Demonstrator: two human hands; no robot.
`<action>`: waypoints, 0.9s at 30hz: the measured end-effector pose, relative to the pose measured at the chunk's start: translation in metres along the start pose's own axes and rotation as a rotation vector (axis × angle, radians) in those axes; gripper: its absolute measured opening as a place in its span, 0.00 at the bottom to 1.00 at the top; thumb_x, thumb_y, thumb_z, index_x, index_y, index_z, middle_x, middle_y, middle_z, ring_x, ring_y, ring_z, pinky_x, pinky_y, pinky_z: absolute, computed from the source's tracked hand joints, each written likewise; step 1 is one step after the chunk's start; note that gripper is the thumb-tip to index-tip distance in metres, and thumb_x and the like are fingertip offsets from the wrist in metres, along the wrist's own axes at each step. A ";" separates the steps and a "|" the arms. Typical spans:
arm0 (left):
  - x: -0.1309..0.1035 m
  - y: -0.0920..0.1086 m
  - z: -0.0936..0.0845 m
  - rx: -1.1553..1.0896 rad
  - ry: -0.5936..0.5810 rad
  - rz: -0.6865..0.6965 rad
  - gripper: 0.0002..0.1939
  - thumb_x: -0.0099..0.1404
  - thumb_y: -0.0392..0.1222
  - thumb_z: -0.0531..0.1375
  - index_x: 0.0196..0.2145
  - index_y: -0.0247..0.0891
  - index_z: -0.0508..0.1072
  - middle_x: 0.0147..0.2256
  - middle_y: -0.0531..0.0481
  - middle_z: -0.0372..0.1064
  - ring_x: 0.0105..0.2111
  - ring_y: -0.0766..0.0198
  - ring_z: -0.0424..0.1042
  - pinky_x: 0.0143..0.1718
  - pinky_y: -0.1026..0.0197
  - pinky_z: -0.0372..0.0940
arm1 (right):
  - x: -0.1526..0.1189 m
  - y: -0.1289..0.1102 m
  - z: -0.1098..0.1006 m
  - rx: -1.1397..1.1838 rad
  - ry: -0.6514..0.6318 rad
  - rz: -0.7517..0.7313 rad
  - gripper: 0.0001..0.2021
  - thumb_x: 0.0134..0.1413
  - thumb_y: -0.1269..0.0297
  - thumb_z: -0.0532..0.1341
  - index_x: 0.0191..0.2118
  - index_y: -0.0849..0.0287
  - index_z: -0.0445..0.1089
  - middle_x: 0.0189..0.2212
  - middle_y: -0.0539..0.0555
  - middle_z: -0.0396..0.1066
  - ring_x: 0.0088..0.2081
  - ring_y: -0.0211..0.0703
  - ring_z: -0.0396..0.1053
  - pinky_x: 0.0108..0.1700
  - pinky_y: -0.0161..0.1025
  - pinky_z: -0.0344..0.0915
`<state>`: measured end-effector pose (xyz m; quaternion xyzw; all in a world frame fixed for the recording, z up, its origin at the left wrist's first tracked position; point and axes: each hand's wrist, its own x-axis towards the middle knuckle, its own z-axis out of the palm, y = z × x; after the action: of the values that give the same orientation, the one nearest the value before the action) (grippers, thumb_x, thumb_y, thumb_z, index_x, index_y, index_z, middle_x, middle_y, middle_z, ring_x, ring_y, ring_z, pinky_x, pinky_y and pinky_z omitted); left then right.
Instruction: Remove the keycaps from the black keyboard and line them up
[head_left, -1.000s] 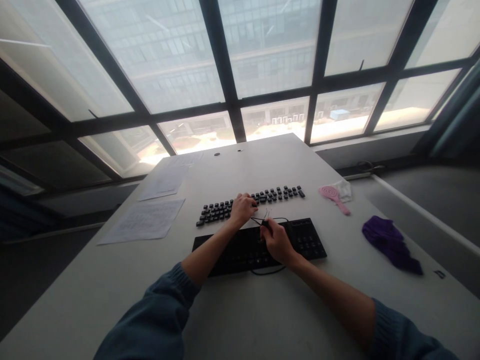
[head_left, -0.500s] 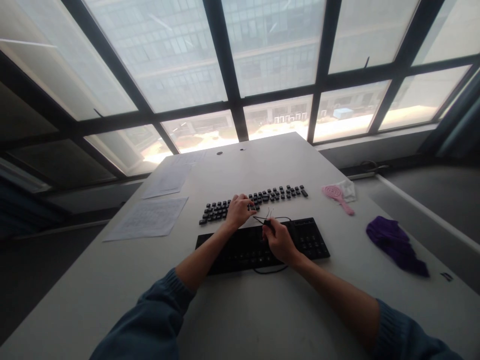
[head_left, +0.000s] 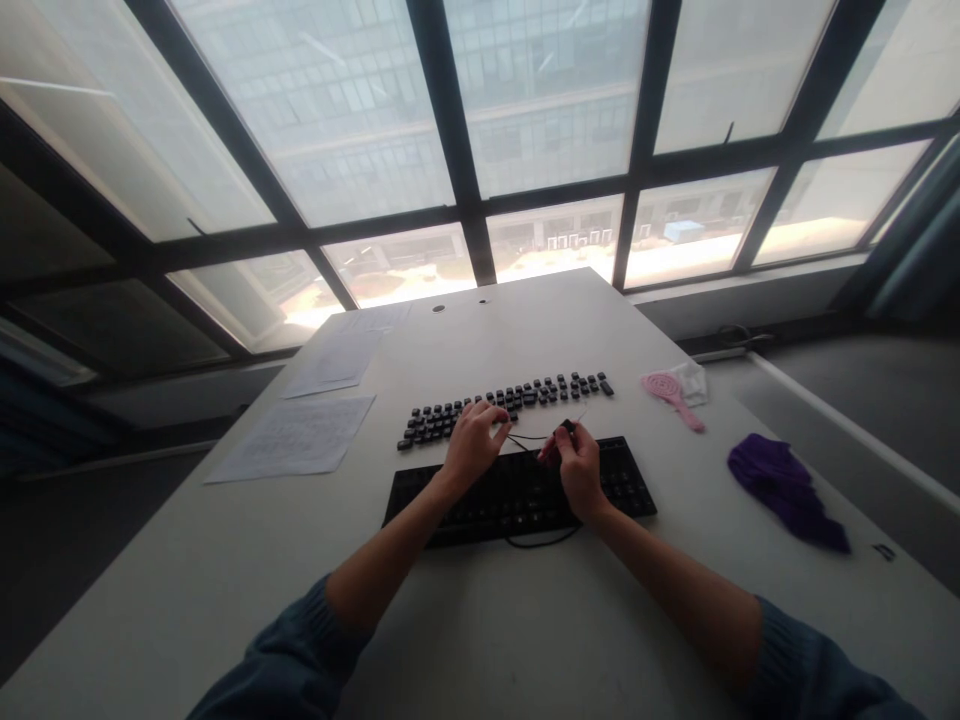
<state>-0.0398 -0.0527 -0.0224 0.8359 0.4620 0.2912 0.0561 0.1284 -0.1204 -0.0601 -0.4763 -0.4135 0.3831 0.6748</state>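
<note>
Keyboard point(head_left: 517, 492) lies on the white surface point(head_left: 480, 620), black and long, under both arms. Lots of little black keys point(head_left: 531, 396) sit in rows just past it. Marks on the keys are too small to read. Two papers point(head_left: 292, 440) on the left have lines of writing, but it is too faint to read.

The left hand point(head_left: 476, 440) is over the front of the keys. Its thumb and pointer are close together; I can't tell if the fingers hold anything. The right hand point(head_left: 577, 468) is over the keyboard, its fingers pinching a small black thing point(head_left: 568, 426) with a thin bit sticking up.

A black cord point(head_left: 544, 543) loops out at the near edge. Big windows point(head_left: 555, 100) with dark bars stand past the far end, and a house shows outside. Near the right edge are a pink brush point(head_left: 664, 387), touching something white point(head_left: 696, 380), and a purple cloth point(head_left: 784, 490). A wide stretch of surface runs from the keys to the far edge, and another from the keyboard toward the person.
</note>
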 end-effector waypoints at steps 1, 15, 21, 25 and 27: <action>-0.011 0.010 -0.002 -0.046 -0.026 0.032 0.05 0.65 0.40 0.61 0.38 0.40 0.77 0.37 0.47 0.71 0.42 0.56 0.68 0.48 0.53 0.64 | 0.002 -0.002 -0.001 0.023 0.034 0.012 0.15 0.64 0.51 0.54 0.31 0.55 0.60 0.21 0.50 0.69 0.22 0.41 0.68 0.26 0.37 0.64; -0.064 0.040 0.024 -0.237 -0.201 0.022 0.09 0.53 0.40 0.72 0.35 0.42 0.81 0.33 0.47 0.73 0.40 0.55 0.70 0.41 0.54 0.68 | 0.002 0.000 -0.022 -0.025 0.001 -0.075 0.15 0.64 0.52 0.55 0.30 0.55 0.61 0.21 0.49 0.69 0.22 0.40 0.66 0.26 0.37 0.62; -0.062 0.038 0.030 -0.269 -0.219 0.036 0.09 0.54 0.39 0.71 0.35 0.42 0.82 0.32 0.48 0.73 0.39 0.56 0.68 0.40 0.55 0.67 | 0.001 0.002 -0.020 -0.024 -0.035 -0.050 0.15 0.64 0.53 0.56 0.29 0.56 0.61 0.19 0.48 0.68 0.21 0.40 0.66 0.26 0.36 0.61; -0.068 0.039 0.033 -0.267 -0.211 0.092 0.06 0.60 0.36 0.67 0.37 0.40 0.80 0.35 0.47 0.73 0.40 0.57 0.67 0.43 0.56 0.67 | 0.002 0.004 -0.021 -0.015 -0.049 -0.038 0.15 0.64 0.52 0.56 0.30 0.56 0.62 0.20 0.49 0.69 0.21 0.39 0.66 0.25 0.36 0.61; -0.070 0.041 0.034 -0.239 -0.215 0.129 0.05 0.63 0.35 0.64 0.38 0.39 0.78 0.37 0.46 0.72 0.42 0.57 0.67 0.45 0.55 0.67 | 0.002 0.004 -0.021 -0.013 -0.053 -0.038 0.15 0.64 0.52 0.57 0.30 0.56 0.62 0.20 0.48 0.69 0.21 0.39 0.65 0.25 0.36 0.61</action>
<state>-0.0191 -0.1265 -0.0658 0.8774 0.3609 0.2558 0.1856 0.1477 -0.1246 -0.0682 -0.4624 -0.4427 0.3802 0.6676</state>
